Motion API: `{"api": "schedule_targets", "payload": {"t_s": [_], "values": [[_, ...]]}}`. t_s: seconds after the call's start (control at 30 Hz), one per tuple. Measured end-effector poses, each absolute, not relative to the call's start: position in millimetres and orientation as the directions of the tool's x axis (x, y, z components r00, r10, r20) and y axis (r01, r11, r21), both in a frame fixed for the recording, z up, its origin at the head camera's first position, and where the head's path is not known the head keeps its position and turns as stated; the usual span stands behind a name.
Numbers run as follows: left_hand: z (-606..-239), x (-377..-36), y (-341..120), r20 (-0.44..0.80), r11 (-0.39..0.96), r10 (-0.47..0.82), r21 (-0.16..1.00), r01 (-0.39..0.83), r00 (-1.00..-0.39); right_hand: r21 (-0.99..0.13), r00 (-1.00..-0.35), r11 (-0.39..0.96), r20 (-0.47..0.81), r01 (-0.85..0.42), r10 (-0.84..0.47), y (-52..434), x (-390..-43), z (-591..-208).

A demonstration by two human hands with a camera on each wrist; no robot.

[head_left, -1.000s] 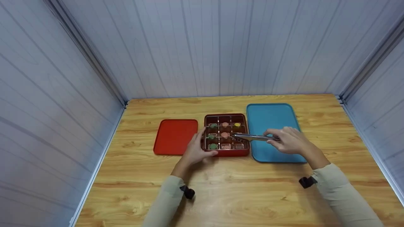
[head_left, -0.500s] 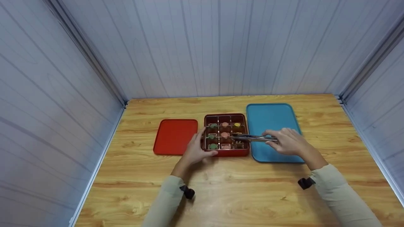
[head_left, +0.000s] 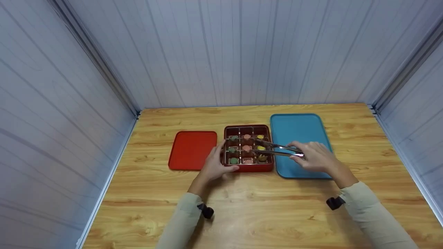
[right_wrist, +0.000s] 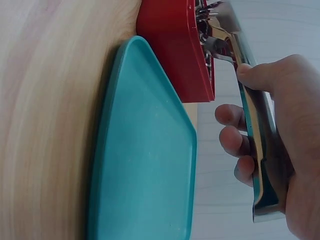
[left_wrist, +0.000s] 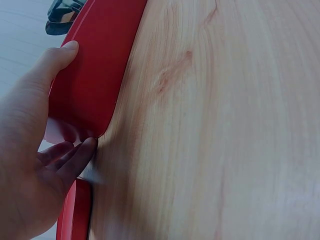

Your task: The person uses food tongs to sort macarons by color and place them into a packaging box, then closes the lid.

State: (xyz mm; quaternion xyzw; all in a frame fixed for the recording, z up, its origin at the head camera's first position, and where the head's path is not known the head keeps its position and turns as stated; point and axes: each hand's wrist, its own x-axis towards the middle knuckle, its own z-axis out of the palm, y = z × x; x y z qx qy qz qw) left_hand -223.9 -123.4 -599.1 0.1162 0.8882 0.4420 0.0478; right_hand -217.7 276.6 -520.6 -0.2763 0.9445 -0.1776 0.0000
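Note:
My left hand [head_left: 215,166] holds the near left corner of a dark red box [head_left: 247,167], thumb on the front wall, fingers round the left side. A clear divided insert fills the box. Its compartments carry green pieces [head_left: 233,160] at left, pink pieces [head_left: 246,148] in the middle column and yellow pieces [head_left: 260,137] at right. A brownish-gold piece [head_left: 262,158] lies in the near right compartment. My right hand [head_left: 316,156] grips metal tongs [head_left: 283,153], whose arms stand apart over the right column. Nothing is visible between their tips.
A blue tray [head_left: 296,128] lies right of the box, partly under my right hand and the tongs. At left is a flat red lid or tray [head_left: 192,148]. Pale panel walls [head_left: 221,52] enclose the wooden table [head_left: 263,207].
The tongs, nearly closed a second ago, have spread apart, their far arm swinging away from me. The brownish-gold piece now shows plainly in the near right compartment. My left hand has stayed put.

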Motion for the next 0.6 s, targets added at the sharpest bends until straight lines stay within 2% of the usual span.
{"api": "schedule_targets", "payload": {"t_s": [0.4, 0.6], "values": [[-599.9, -224.1, -122.8, 0.007, 0.586, 0.243, 0.796, 0.153, -0.97, -0.403, -0.894, 0.799, 0.172, -0.447, -0.413, 290.9, -220.0, -525.8], [-598.7, -223.7, -123.2, 0.003, 0.586, 0.244, 0.796, 0.15, -0.97, -0.394, -0.914, 0.826, 0.207, -0.404, -0.349, 306.1, -219.5, -526.0]]}}
